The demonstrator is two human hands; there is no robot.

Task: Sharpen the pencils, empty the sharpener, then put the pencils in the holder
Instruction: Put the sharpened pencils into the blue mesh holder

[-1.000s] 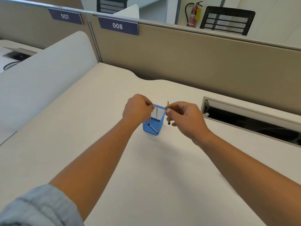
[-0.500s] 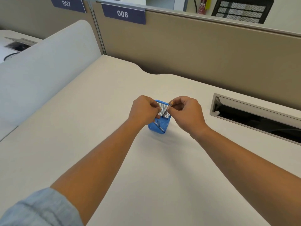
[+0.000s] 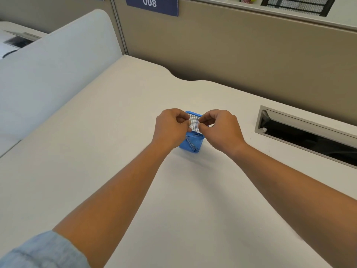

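Note:
A blue mesh pencil holder (image 3: 190, 147) stands upright on the white desk (image 3: 193, 200), between my two hands. My left hand (image 3: 171, 126) pinches the holder's left rim. My right hand (image 3: 220, 128) is over the right rim, thumb and fingers pinched on a thin pencil (image 3: 198, 125) that stands almost upright inside the holder. Only a short part of that pencil shows between my fingers. Other pencils (image 3: 190, 142) lean inside and show through the mesh. No sharpener is in view.
A recessed cable slot (image 3: 309, 136) opens in the desk to the right of my right hand. A tan partition (image 3: 241, 55) with a "008" label (image 3: 150, 3) runs along the back. A white divider (image 3: 48, 70) borders the left side.
My right hand has brought the pencil from beside the holder to over its rim and lowered it inside. The left hand stays on the rim. The camera tilted down and closer.

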